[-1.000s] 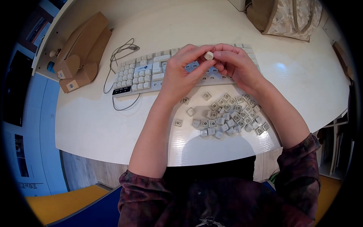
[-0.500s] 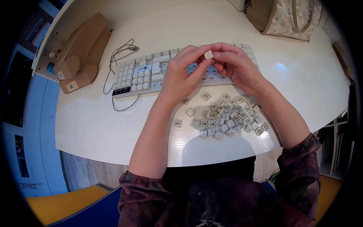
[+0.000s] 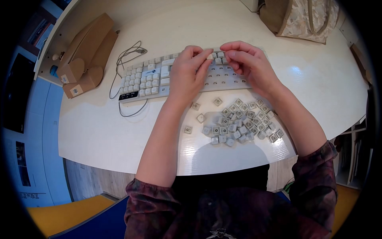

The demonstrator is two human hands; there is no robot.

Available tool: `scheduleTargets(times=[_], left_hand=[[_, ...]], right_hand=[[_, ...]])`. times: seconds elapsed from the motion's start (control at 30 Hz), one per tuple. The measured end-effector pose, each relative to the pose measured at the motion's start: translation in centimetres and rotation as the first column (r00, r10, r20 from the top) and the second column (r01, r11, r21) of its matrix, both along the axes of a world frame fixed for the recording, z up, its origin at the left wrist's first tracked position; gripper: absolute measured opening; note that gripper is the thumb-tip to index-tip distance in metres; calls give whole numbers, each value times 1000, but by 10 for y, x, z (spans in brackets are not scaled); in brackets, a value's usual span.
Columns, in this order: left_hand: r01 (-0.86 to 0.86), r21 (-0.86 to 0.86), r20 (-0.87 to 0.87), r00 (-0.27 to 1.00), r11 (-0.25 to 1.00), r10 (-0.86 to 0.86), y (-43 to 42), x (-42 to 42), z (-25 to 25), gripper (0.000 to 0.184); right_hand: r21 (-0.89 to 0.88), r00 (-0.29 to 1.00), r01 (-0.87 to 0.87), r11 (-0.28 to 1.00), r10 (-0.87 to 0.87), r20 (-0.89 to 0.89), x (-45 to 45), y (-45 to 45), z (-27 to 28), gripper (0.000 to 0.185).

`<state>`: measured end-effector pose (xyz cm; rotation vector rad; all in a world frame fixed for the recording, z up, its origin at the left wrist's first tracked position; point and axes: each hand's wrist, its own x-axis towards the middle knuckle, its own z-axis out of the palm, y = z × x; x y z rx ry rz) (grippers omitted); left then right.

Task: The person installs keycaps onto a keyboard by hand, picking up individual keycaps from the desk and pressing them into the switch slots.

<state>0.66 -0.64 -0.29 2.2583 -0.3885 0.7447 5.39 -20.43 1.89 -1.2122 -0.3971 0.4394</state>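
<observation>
A white keyboard (image 3: 161, 92) lies across the desk, and many of its switches show bare where keycaps are off. Above its back rows, my left hand (image 3: 188, 69) pinches a small whitish keycap (image 3: 209, 57) between thumb and forefinger. My right hand (image 3: 254, 67) hovers over the keyboard's other side, its bent fingers and thumb apart with nothing visible between them. Loose keycaps (image 3: 238, 123) lie in a spread pile in front of the keyboard, several of them upside down with their stem sockets showing.
A grey cable (image 3: 126, 57) lies loosely at the keyboard's left end. Brown cardboard pieces (image 3: 85, 55) lean at the desk's back left. A patterned bag (image 3: 306, 20) stands at the back right. The white desk (image 3: 99, 135) ends in a curved front edge.
The keycap has passed from between both hands into my left hand's pinch, shifting left. My right hand has drawn away to the right, exposing keys and switches between the hands.
</observation>
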Motion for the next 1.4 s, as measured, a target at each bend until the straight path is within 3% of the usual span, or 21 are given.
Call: scheduleTargets(times=[0.17, 0.57, 0.67, 0.77, 0.97, 1.27, 1.4], left_hand=[[-77, 209, 34, 997, 975, 71, 2, 2, -4, 23], [-188, 231, 61, 982, 955, 179, 0, 3, -5, 18], [-183, 255, 48, 983, 950, 176, 0, 4, -4, 19], [-180, 280, 43, 984, 943, 175, 1, 3, -2, 19], [-157, 244, -18, 986, 957, 166, 2, 2, -3, 22], [-119, 181, -55, 990, 976, 131, 4, 4, -9, 22], [-117, 195, -67, 989, 974, 132, 4, 2, -7, 22]], right_hand=[[-108, 992, 43, 993, -30, 120, 2, -2, -2, 23], [-145, 983, 58, 988, -32, 178, 5, -1, -8, 21], [-368, 806, 355, 859, -82, 586, 6, 4, -22, 22], [-287, 285, 633, 719, 129, 950, 9, 2, -32, 27], [-360, 287, 622, 696, 225, 931, 1, 7, -26, 28], [-343, 257, 666, 662, 229, 939, -1, 12, -27, 32], [-378, 311, 640, 669, 224, 924, 0, 14, -23, 29]])
